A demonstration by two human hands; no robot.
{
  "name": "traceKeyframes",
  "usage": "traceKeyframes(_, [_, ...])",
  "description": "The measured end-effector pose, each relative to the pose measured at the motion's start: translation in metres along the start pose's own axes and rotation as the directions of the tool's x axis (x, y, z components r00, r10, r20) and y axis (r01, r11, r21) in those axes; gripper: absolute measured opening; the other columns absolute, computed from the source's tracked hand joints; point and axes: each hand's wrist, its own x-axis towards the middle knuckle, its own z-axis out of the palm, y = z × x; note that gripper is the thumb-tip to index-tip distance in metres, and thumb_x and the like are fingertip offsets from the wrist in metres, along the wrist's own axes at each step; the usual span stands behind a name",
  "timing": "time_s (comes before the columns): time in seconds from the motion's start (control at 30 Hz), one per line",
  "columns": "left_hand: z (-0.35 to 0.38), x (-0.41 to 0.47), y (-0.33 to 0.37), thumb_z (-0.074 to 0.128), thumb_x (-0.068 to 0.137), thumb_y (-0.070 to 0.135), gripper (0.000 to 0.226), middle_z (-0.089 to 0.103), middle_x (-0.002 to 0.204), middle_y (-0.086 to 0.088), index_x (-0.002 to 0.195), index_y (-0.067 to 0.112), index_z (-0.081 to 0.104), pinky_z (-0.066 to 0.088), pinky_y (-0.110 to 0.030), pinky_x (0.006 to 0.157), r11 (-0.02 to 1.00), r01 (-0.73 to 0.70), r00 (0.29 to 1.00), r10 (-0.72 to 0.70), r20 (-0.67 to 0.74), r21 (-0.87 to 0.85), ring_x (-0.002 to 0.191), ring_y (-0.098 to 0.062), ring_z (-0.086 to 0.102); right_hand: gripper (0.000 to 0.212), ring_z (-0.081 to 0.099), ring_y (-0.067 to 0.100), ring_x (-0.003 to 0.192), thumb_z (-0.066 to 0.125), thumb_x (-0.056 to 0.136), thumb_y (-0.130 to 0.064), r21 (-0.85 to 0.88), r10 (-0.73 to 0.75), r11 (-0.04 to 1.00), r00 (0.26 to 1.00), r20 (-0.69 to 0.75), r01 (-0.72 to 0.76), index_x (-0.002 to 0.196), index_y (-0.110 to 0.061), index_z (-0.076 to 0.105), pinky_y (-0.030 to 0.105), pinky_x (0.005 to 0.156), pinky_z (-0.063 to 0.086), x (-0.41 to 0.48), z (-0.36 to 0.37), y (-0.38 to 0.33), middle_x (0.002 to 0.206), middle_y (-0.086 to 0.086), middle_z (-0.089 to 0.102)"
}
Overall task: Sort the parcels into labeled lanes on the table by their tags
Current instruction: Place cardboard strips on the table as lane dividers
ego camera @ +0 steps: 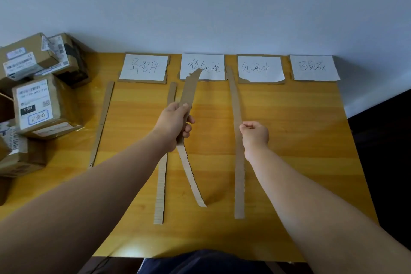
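Curled around a wide cardboard strip, the left hand holds it lifted and tilted, its torn far end over the 2nd label. The right hand, fingers curled, pinches the edge of a long cardboard strip lying on the table between the 2nd and 3rd lanes. 2 other strips lie further left. 4 handwritten paper labels line the far edge. The parcels sit stacked at the table's left end, left of every strip.

Makeshift parcel-sorting desk indoors: wooden table, handwritten lane labels, stacked parcels, plain wall.
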Motion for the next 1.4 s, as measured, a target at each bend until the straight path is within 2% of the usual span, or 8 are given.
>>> traceKeyframes(0.2, [0.006,-0.002,0.0,0.044,0.1,0.028,0.019,0.055,0.077,-0.006,0.107,0.012,0.051,0.038,-0.021,0.039,1.0,0.014,1.0,-0.015,0.005,0.024,0.052,-0.015,0.048,0.015,0.063,0.024,0.093,0.058,0.093,-0.014,-0.274,-0.097,0.957,0.995,0.015,0.097,0.105,-0.01,0.066,0.036,0.079,0.054,0.005,0.0,0.009,0.107,0.007,0.068])
traceKeyframes(0.33, [0.004,-0.006,0.006,0.044,0.097,0.024,0.02,0.057,0.08,-0.008,0.106,0.011,0.055,0.045,-0.024,0.045,0.997,0.062,0.997,-0.06,0.044,-0.042,0.058,-0.017,0.054,0.022,0.062,0.025,0.102,0.055,0.096,-0.015,-0.464,-0.164,0.87,0.985,0.05,0.168,0.115,-0.007,0.063,0.03,0.077,0.05,0.005,0.0,0.015,0.115,0.007,0.065])
traceKeyframes(0.53, [-0.007,-0.006,0.006,0.053,0.096,0.012,0.018,0.058,0.079,-0.009,0.111,0.005,0.058,0.06,-0.035,0.065,1.0,-0.027,0.992,0.029,0.127,-0.012,0.072,-0.019,0.062,0.02,0.06,0.021,0.088,0.054,0.097,-0.021,-0.606,-0.192,0.77,0.978,0.077,0.199,0.113,-0.01,0.061,0.028,0.068,0.044,0.008,0.002,0.022,0.109,0.006,0.066])
traceKeyframes(0.77, [-0.011,-0.004,-0.003,0.059,0.094,0.017,0.028,0.065,0.081,-0.001,0.119,0.005,0.059,0.054,-0.034,0.079,0.995,-0.089,0.989,0.081,0.127,0.055,0.078,-0.014,0.063,0.026,0.056,0.021,0.078,0.053,0.096,-0.038,-0.778,-0.221,0.595,0.971,0.085,0.204,0.107,-0.015,0.054,0.03,0.058,0.041,0.005,-0.002,0.013,0.106,0.003,0.061])
traceKeyframes(0.87, [-0.012,-0.007,0.002,0.06,0.094,0.02,0.027,0.066,0.08,-0.002,0.118,0.007,0.059,0.057,-0.031,0.072,0.991,-0.114,0.983,0.103,0.15,0.065,0.074,-0.014,0.064,0.035,0.054,0.015,0.086,0.048,0.097,-0.044,-0.683,-0.41,0.605,0.896,0.173,0.409,0.115,-0.016,0.056,0.029,0.065,0.044,-0.008,0.0,-0.002,0.114,-0.001,0.054])
traceKeyframes(0.97, [-0.009,-0.012,0.014,0.059,0.094,0.022,0.025,0.066,0.08,-0.002,0.117,0.011,0.059,0.052,-0.028,0.064,0.98,-0.174,0.974,0.157,0.16,0.094,0.072,-0.014,0.063,0.039,0.056,0.011,0.086,0.043,0.098,-0.045,-0.345,-0.45,0.74,0.807,0.384,0.577,0.115,-0.013,0.058,0.025,0.071,0.045,-0.028,0.002,-0.028,0.102,-0.003,0.059])
traceKeyframes(1.1, [0.006,-0.021,0.032,0.058,0.095,0.019,0.014,0.064,0.08,-0.003,0.107,0.012,0.057,0.05,-0.026,0.058,0.962,-0.253,0.957,0.234,0.172,0.102,0.069,-0.016,0.061,0.036,0.06,0.015,0.062,0.045,0.099,-0.04,0.099,-0.318,0.942,0.751,0.578,0.322,0.106,-0.007,0.058,0.027,0.056,0.051,-0.061,-0.002,-0.067,0.077,0.004,0.061])
traceKeyframes(1.4, [0.066,-0.043,0.04,0.062,0.092,0.024,0.012,0.058,0.08,-0.004,0.094,0.013,0.056,0.046,-0.022,0.047,0.941,-0.317,0.927,0.28,0.249,0.12,0.063,-0.013,0.052,0.013,0.057,0.013,0.055,0.059,0.095,-0.022,0.043,-0.403,0.906,0.826,0.393,0.421,0.103,-0.013,0.055,0.021,0.044,0.045,-0.077,-0.057,-0.076,0.084,0.012,0.067])
